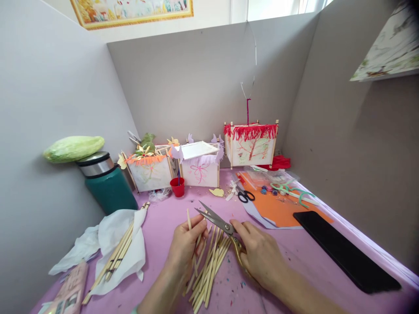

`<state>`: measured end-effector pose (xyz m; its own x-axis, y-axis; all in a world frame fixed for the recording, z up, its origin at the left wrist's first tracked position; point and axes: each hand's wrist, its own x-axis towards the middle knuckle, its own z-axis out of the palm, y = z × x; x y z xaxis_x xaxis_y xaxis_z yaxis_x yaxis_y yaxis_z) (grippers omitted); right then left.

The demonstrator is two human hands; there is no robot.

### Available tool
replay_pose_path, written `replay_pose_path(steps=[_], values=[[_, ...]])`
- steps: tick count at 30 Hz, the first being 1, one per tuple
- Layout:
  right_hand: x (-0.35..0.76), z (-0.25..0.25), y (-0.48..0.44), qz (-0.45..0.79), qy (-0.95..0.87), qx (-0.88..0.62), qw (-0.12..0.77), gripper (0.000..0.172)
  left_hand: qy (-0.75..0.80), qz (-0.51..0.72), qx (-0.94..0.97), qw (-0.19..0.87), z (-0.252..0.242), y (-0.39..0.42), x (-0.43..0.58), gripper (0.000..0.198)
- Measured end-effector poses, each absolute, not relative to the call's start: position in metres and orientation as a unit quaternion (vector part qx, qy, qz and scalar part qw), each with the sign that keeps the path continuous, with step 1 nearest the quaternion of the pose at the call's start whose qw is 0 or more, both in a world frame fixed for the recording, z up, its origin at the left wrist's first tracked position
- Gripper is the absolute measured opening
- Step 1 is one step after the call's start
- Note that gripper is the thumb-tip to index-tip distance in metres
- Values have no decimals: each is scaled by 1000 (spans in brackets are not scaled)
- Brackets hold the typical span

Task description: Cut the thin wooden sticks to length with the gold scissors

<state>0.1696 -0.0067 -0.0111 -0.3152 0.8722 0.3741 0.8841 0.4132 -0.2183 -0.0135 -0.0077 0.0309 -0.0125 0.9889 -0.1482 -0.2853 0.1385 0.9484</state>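
My left hand [187, 240] is closed around a thin pale wooden stick [189, 218], which stands up above the fingers. Another stick may be in the same grip, but the fingers hide part of it. My right hand [262, 250] grips a pair of scissors [226, 226] by its gold handles. The scissor blades are parted and point up and left, their tips close to the left fingertips. Below and between both hands, a loose pile of wooden sticks [212, 266] lies on the purple tabletop [166, 270].
Paper lanterns on stick frames stand at the back: orange-fringed [150, 172], purple-trimmed [199, 172] and red-fringed [250, 148]. A green bottle [109, 185] topped by a pale green gourd [73, 148] stands left. Black scissors [246, 196], orange paper [281, 211] and a black slab [343, 250] lie right.
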Motion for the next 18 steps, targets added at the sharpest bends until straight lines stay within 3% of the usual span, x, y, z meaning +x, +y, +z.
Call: replay_pose_path(steps=[10, 18], values=[[169, -11, -5, -8, -816, -542, 201, 37, 504, 551, 368, 554, 25, -10, -12, 31], [174, -13, -2, 25, -794, -565, 224, 26, 452, 534, 355, 620, 28, -9, -15, 40]])
